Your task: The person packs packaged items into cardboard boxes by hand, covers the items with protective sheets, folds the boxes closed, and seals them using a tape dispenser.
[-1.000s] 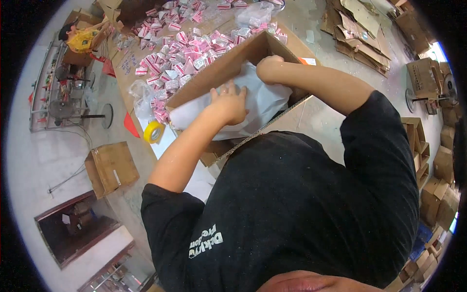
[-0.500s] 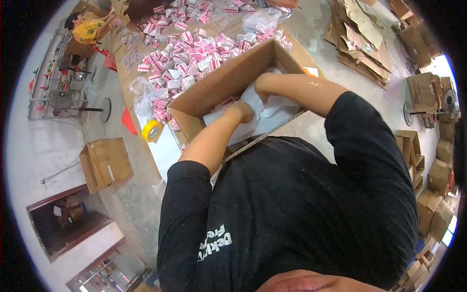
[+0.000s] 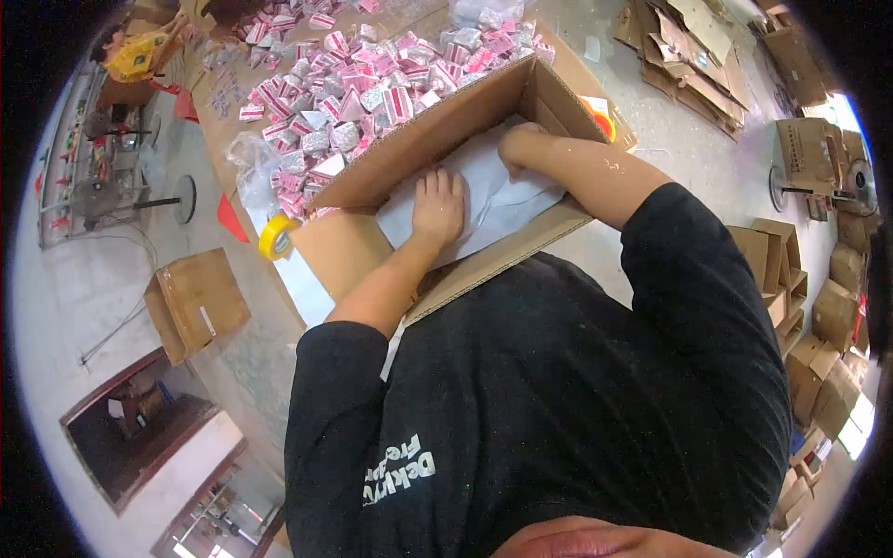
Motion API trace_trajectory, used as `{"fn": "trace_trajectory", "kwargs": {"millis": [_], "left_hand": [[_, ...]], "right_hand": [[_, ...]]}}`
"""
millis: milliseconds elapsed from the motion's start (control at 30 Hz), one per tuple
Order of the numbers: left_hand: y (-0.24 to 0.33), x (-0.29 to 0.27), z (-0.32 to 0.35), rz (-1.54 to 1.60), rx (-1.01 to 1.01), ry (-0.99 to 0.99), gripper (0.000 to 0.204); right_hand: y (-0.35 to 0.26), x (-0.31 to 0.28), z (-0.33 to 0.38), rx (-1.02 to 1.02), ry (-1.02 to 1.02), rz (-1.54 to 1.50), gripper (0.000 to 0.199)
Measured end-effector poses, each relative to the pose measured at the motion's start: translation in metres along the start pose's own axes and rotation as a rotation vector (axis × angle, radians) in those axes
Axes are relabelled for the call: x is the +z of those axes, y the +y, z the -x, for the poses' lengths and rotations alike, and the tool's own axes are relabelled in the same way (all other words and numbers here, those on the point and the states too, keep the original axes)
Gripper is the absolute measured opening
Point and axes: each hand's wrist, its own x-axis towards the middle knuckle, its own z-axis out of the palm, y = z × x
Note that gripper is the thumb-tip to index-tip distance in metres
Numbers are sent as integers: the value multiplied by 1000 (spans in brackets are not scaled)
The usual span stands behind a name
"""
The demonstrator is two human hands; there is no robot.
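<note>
An open cardboard box sits in front of my body, tilted across the near edge of the table. White paper lies inside it, creased in the middle and covering what is under it. My left hand rests flat on the paper's left part, fingers stretched toward the far wall. At the right end of the box, my right hand is curled with its fingertips down at the paper, seemingly closed on it. Beyond the box spreads a heap of small pink, white and silver packets.
A yellow tape roll stands left of the box; an orange roll is at its right. Clear plastic lies by the packets. A carton and flattened cardboard are on the floor. A person in yellow is far left.
My left hand has gone from a closed grip on the paper to lying flat on it. The paper is spread flatter in the box. The box's left flap now shows folded outward.
</note>
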Motion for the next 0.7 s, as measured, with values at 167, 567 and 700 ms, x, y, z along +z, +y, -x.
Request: {"fn": "trace_trajectory", "kwargs": {"millis": [167,567,700], "left_hand": [[-5,28,20,60,-4,-5,93],[-56,-78,52,600,151,-100,80],[-164,-143,94,1688,296,413,29]], "right_hand": [[-7,2,14,35,-115,29,62],[-6,-37,92,-215,77,30,65],[24,-98,196,-905,205,-584,29]]}}
